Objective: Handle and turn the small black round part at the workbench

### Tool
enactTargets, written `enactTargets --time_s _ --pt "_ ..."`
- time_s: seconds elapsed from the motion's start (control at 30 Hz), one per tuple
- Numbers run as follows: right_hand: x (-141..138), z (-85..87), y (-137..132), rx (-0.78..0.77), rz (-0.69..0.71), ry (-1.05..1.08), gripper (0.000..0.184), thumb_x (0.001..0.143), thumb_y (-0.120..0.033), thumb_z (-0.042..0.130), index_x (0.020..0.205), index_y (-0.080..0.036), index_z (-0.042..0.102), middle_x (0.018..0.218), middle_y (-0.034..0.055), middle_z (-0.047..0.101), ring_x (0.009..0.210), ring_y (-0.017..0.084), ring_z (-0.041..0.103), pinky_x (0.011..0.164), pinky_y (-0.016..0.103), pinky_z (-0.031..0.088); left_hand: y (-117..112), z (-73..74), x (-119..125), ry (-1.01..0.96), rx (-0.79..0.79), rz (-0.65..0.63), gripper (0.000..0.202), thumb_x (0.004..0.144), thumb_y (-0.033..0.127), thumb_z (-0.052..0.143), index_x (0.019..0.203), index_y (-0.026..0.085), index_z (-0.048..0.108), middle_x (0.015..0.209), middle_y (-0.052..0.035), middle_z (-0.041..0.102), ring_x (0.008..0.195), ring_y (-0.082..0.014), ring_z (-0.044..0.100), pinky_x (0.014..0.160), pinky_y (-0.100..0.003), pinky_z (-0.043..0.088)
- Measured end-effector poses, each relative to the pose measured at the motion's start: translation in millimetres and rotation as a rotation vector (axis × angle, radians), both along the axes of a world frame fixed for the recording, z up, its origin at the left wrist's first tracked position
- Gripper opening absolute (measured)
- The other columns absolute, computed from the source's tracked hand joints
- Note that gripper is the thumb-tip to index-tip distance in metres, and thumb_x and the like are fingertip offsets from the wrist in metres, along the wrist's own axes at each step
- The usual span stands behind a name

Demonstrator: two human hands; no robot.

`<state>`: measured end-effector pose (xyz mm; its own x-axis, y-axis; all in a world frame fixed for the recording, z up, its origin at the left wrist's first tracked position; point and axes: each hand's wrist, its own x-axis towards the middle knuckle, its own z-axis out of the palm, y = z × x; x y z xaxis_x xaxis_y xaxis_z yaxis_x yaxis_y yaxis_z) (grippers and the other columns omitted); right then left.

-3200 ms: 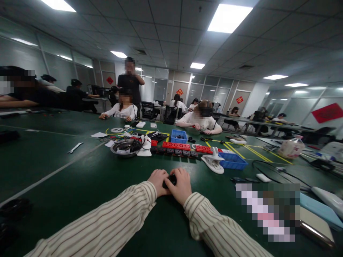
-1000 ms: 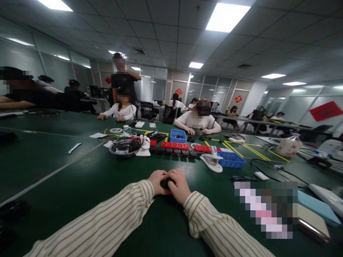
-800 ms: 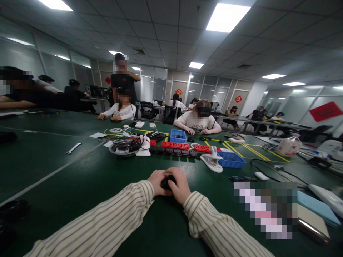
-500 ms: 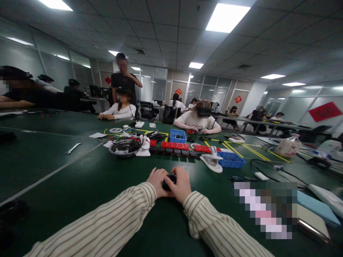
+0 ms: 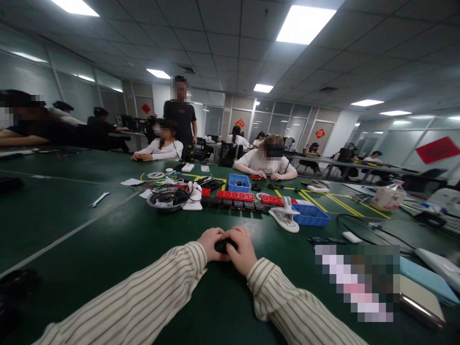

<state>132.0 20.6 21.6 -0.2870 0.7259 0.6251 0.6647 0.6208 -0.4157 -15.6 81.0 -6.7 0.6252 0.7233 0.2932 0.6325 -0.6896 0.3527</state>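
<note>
A small black rounded object (image 5: 225,246) sits between my two hands, low over the green table (image 5: 143,268). Its kind cannot be made out, since fingers cover much of it. My left hand (image 5: 211,243) is closed around its left side. From the right, my right hand (image 5: 243,247) wraps over it, fingers curled across the top and thumb along the near side. The fingertips of both hands meet at the far side.
Ahead lie red socket strips (image 5: 235,195), a metal bowl (image 5: 168,199) of cables, a white clip (image 5: 285,215) and a blue bin (image 5: 311,214). A wrench (image 5: 98,200) lies left; a pale blue case (image 5: 427,278) lies right. A person (image 5: 268,160) sits across.
The black object has tilted and looks flatter, with my right fingers drawn further over it. Behind the table, a standing person has moved right and lowered a raised hand.
</note>
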Motion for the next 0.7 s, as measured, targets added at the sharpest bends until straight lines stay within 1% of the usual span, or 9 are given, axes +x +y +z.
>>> enactTargets --time_s 0.1,0.17,0.27,0.33,0.4,0.47,0.57,0.63,0.7 --pt "0 -0.9 0 0.002 -0.068 0.028 0.014 0.075 -0.019 0.049 0.088 -0.018 0.056 0.088 0.0041 0.059 0.089 0.020 0.049 0.083 0.034 0.034 -5 2.7 1 -0.008 -0.003 0.035 0.069 0.050 0.050 0.076 0.108 0.019 0.054 0.106 -0.0063 0.055 0.098 -0.0275 0.053 0.091 -0.043 0.039" --pt "1 -3.0 2 -0.006 -0.130 0.039 0.016 0.079 -0.027 0.050 0.092 -0.017 0.054 0.090 0.0060 0.058 0.088 0.021 0.049 0.081 0.035 0.034 -11 5.4 3 -0.014 0.003 0.065 0.076 0.049 0.052 0.075 0.111 0.019 0.050 0.110 -0.0074 0.054 0.103 -0.0290 0.050 0.098 -0.050 0.030" --pt "0 -6.7 6 -0.027 -0.204 0.034 0.021 0.080 -0.035 0.052 0.090 -0.017 0.053 0.086 0.0058 0.056 0.083 0.021 0.049 0.077 0.035 0.035 -18 8.7 6 -0.021 0.020 0.131 0.070 0.051 0.053 0.073 0.107 0.019 0.049 0.108 -0.0076 0.053 0.104 -0.0291 0.049 0.101 -0.057 0.018" --pt "0 -8.1 7 -0.040 -0.231 0.020 0.021 0.078 -0.038 0.054 0.085 -0.018 0.052 0.082 0.0044 0.055 0.080 0.021 0.049 0.074 0.033 0.035 -21 9.4 9 -0.016 0.024 0.168 0.062 0.052 0.053 0.072 0.100 0.019 0.052 0.102 -0.0076 0.054 0.100 -0.0292 0.050 0.100 -0.059 0.019" --pt "-1 -8.1 8 -0.048 -0.240 0.004 0.021 0.077 -0.039 0.056 0.077 -0.018 0.052 0.077 0.0029 0.053 0.077 0.020 0.049 0.073 0.032 0.034 -22 9.2 10 -0.003 0.020 0.171 0.052 0.054 0.052 0.070 0.091 0.019 0.055 0.097 -0.0070 0.055 0.096 -0.0291 0.052 0.098 -0.060 0.021" --pt "-1 -6.9 7 -0.049 -0.235 -0.006 0.019 0.076 -0.036 0.057 0.073 -0.018 0.053 0.075 0.0023 0.053 0.077 0.020 0.048 0.073 0.032 0.033 -22 8.7 10 0.009 0.020 0.151 0.044 0.055 0.049 0.070 0.086 0.020 0.058 0.094 -0.0062 0.056 0.094 -0.0288 0.053 0.099 -0.059 0.021" --pt "-2 -4.0 5 -0.037 -0.199 -0.011 0.009 0.076 -0.027 0.056 0.075 -0.018 0.055 0.077 0.0027 0.054 0.080 0.020 0.048 0.075 0.033 0.033 -18 8.4 8 0.013 0.030 0.104 0.041 0.056 0.043 0.072 0.087 0.019 0.061 0.095 -0.0057 0.057 0.095 -0.0279 0.053 0.101 -0.055 0.021" --pt "-2 -2.0 3 -0.026 -0.144 -0.021 0.004 0.073 -0.019 0.053 0.075 -0.018 0.057 0.079 0.0024 0.056 0.081 0.019 0.048 0.077 0.033 0.033 -14 7.8 5 0.017 0.030 0.059 0.042 0.055 0.041 0.073 0.088 0.019 0.063 0.095 -0.0052 0.057 0.094 -0.0265 0.053 0.098 -0.047 0.031" --pt "-2 0.0 1 -0.015 -0.067 -0.038 0.011 0.068 -0.011 0.050 0.073 -0.019 0.057 0.078 0.0008 0.059 0.082 0.018 0.049 0.079 0.032 0.033 -9 6.7 3 0.022 0.023 0.016 0.040 0.054 0.041 0.074 0.086 0.019 0.064 0.094 -0.0044 0.058 0.091 -0.0248 0.054 0.088 -0.038 0.040"
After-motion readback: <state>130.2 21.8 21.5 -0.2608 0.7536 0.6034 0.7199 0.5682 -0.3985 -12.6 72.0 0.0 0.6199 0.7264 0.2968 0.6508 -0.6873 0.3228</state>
